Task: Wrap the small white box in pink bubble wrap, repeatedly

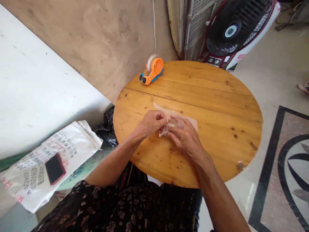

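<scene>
A thin translucent plastic sheet [193,123] lies on the round wooden table [224,96], partly covered by my hands. My left hand [152,123] pinches a crumpled edge of it between thumb and fingertips. Close beside it, my right hand [187,137] is bent over the sheet, its thumb and fingers closing on a folded, shiny part of the plastic. The fingertips nearly meet around this folded part. Whether anything is wrapped inside it I cannot tell.
An orange tape dispenser [154,71] with a roll of clear tape stands at the table's far left edge. Beyond the far right edge is a fan [231,30]. To the left, a phone [55,169] lies on a white printed sack [79,141], near black plastic bags [108,127].
</scene>
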Available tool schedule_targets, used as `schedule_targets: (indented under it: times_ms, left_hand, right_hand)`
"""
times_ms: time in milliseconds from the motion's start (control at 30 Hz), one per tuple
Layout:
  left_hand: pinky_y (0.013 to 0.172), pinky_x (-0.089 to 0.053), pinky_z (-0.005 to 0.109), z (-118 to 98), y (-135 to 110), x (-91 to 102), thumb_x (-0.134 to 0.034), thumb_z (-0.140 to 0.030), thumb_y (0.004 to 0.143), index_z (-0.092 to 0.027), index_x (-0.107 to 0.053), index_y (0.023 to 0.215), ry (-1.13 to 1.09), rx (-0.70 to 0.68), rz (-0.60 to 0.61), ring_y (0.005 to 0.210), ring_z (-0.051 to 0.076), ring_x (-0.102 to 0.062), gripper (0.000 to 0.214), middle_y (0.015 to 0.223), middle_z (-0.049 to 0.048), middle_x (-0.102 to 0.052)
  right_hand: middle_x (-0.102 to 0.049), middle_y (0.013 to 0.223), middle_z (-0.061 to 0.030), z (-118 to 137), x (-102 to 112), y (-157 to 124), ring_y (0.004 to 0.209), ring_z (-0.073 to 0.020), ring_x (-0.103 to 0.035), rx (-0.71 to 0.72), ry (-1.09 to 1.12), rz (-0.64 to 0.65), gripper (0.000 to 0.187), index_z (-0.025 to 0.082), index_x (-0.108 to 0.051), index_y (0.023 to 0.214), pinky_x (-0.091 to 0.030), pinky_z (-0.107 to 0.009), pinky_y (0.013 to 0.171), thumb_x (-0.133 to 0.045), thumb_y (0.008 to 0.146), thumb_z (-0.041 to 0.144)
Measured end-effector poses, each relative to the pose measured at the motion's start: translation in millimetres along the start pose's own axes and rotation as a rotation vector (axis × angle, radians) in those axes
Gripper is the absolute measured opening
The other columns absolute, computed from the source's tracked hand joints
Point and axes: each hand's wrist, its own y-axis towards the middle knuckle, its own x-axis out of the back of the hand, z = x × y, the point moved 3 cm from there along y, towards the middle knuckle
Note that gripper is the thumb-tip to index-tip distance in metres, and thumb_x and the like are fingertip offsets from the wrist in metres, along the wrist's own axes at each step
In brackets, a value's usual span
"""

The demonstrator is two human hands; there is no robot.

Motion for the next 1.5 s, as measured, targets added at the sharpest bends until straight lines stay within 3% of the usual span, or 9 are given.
schedule_targets:
  times_ms: [200,533,767,933,1033,1233,1500]
  left_hand:
    - [0.049,-0.043,0.02,-7.1,-2.6,-0.2,-0.047,-0.016,0.075,-0.013,-0.064,0.073,0.194,-0.04,0.084,0.047,0.01,-0.054,0.018,0.055,-0.0011,-0.058]
    - [0.06,-0.035,0.023,-17.8,-19.4,-5.4,-0.047,-0.013,0.078,-0.016,-0.059,0.069,0.572,-0.319,0.12,0.064,0.011,-0.048,0.016,0.064,-0.0014,-0.054]
    - [0.067,-0.039,0.026,-10.5,-21.4,-10.9,-0.05,-0.014,0.08,-0.017,-0.062,0.079,0.76,-0.407,0.058,0.072,0.014,-0.052,0.012,0.075,0.002,-0.056]
    - [0.076,-0.045,0.029,-5.6,-25.2,-14.9,-0.046,-0.014,0.085,-0.016,-0.065,0.097,0.843,-0.422,0.042,0.083,0.018,-0.057,0.022,0.091,0.0067,-0.059]
    - [0.079,-0.046,0.03,-5.9,-26.1,-15.4,-0.046,-0.014,0.085,-0.016,-0.064,0.098,0.882,-0.43,0.062,0.085,0.019,-0.058,0.022,0.091,0.0074,-0.059]
    - [0.082,-0.048,0.032,-8.5,-26.2,-14.6,-0.044,-0.015,0.087,-0.015,-0.063,0.1,0.912,-0.433,0.076,0.089,0.02,-0.057,0.023,0.095,0.0082,-0.058]
    - [0.082,-0.046,0.03,-1.1,-25.3,-11.2,-0.037,-0.016,0.092,-0.018,-0.056,0.117,0.896,-0.626,0.151,0.091,0.018,-0.053,0.032,0.104,0.0089,-0.054]
  right_hand:
    - [-0.056,0.133,-0.0079,-2.4,5.2,0.4,0.117,-0.0275,-0.053,-0.003,0.04,0.001,0.02,0.029,-0.074,0.098,-0.047,-0.048,0.097,-0.059,0.086,0.024]
    - [-0.056,0.134,-0.0101,-11.0,12.7,-1.6,0.124,-0.0279,-0.051,-0.104,0.181,-0.038,0.023,0.024,-0.062,0.103,-0.042,-0.05,0.1,-0.064,0.08,0.024]
    - [-0.062,0.124,-0.0105,-12.3,15.9,-0.8,0.12,-0.0289,-0.054,-0.168,0.183,-0.003,0.018,0.024,-0.06,0.099,-0.044,-0.048,0.095,-0.061,0.081,0.026]
    - [-0.061,0.127,-0.0089,-16.3,19.2,0.2,0.112,-0.0272,-0.058,-0.212,0.213,0.028,0.021,0.024,-0.061,0.103,-0.048,-0.044,0.09,-0.06,0.082,0.027]
    - [-0.065,0.121,-0.0082,-20.6,25.7,0.8,0.107,-0.0252,-0.061,-0.26,0.26,0.02,0.024,0.022,-0.061,0.105,-0.049,-0.04,0.087,-0.059,0.083,0.028]
    - [-0.069,0.109,-0.0068,-20.3,31.3,-6.9,0.095,-0.0229,-0.065,-0.396,0.199,0.131,0.03,0.022,-0.06,0.113,-0.05,-0.036,0.08,-0.056,0.084,0.031]
    - [-0.069,0.075,-0.0021,-6.4,29.0,-32.4,0.061,-0.0178,-0.06,-0.616,0.077,0.004,0.029,0.021,-0.064,0.107,-0.045,-0.03,0.059,-0.055,0.083,0.036]
